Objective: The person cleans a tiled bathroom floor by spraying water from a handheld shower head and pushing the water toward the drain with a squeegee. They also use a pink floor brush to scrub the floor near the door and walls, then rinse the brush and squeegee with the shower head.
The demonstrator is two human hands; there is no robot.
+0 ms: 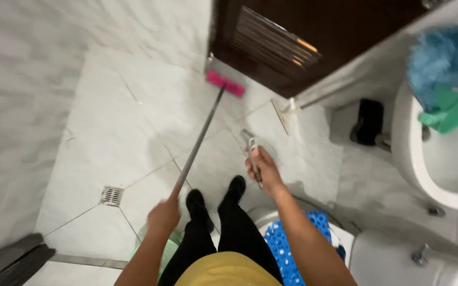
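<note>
— Down by the left hand (164, 214), what's it got?

— It's closed round the top end of a long grey broom handle (200, 139). The handle runs away from that hand, forward and a bit to the right, to a pink brush head (225, 83) resting on the pale tiled floor (128, 122) just in front of a dark wooden door (314, 37).

— And the right hand (263, 168)?

— Curled tight about a metal spray nozzle (250, 144), its tip poking out past the knuckles towards the floor. It sits just right of the handle, not touching it.

— Anything near them?

— Left of the left hand there's a small floor drain (112, 195). Well off to the right of the right hand stands a white basin (441, 159) with a blue fluffy duster (441, 61) and a green cloth (451, 111) on its rim. Under the right forearm lies a blue dotted mat (284, 249).
</note>
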